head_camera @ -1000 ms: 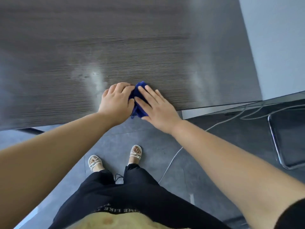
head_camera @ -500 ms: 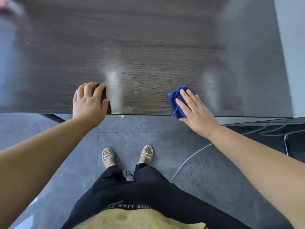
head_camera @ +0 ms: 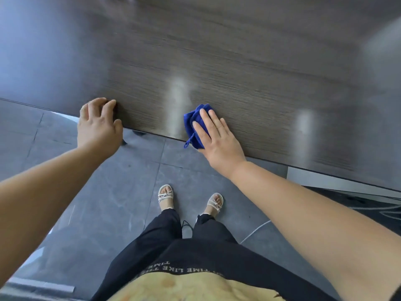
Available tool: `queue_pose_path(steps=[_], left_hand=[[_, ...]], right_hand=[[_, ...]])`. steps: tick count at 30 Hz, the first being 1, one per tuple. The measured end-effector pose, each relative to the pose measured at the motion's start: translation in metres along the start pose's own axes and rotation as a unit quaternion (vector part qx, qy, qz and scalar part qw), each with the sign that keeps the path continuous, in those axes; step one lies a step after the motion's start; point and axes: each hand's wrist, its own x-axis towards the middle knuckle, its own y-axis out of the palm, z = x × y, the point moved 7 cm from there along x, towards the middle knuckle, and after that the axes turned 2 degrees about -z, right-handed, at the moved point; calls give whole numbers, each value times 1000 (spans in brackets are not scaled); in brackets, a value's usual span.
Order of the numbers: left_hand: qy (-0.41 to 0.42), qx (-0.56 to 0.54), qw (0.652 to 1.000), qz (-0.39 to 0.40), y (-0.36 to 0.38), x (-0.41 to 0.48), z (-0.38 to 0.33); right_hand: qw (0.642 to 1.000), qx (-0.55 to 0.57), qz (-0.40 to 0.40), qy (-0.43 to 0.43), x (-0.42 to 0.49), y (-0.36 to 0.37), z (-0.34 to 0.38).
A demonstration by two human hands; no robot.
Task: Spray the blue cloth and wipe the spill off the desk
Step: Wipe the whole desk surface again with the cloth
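The crumpled blue cloth (head_camera: 193,119) lies on the dark wood-grain desk (head_camera: 249,68) right at its near edge, with one corner hanging over. My right hand (head_camera: 217,137) presses flat on the cloth with its fingers stretched out, covering the cloth's right part. To the left, my left hand (head_camera: 98,125) rests on the desk edge with its fingers curled on top, holding nothing. The desk surface is motion-blurred and I cannot make out a spill. No spray bottle is in view.
Pale glare streaks (head_camera: 178,101) run across the desk beside the cloth and further right. Below the desk edge is grey tiled floor (head_camera: 121,192), with my sandalled feet (head_camera: 166,196) and a thin cable (head_camera: 255,231) to the right.
One second ago both hands were on the cloth together. My left hand has since let go and moved left to the desk edge. My right hand keeps the cloth and slides it along the edge.
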Motion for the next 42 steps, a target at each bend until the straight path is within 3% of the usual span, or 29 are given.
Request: queue_pose_path(steps=[6, 13, 18, 24, 27, 32, 35, 39, 42], left_hand=[[-1, -21, 1000, 6, -20, 18, 48], [-36, -134, 990, -13, -36, 30, 67], [-11, -119, 993, 12, -29, 27, 56], [45, -51, 997, 22, -17, 27, 35], [47, -44, 998, 11, -19, 32, 31], [17, -46, 999, 13, -25, 46, 34], [-7, -43, 999, 23, -31, 58, 34], [-16, -41, 999, 31, -37, 81, 25], [-27, -37, 998, 43, -40, 98, 14]], right_hand=[[999, -2, 43, -17, 90, 20, 91], [992, 29, 112, -43, 167, 25, 176], [995, 40, 63, -59, 111, 15, 118], [991, 31, 126, 29, 27, 0, 22], [986, 55, 150, 50, 47, 6, 38], [990, 48, 120, 62, 138, 13, 86], [989, 36, 143, 25, 175, 17, 105], [985, 12, 136, -102, 170, 13, 64], [991, -18, 120, -57, 181, 3, -16]])
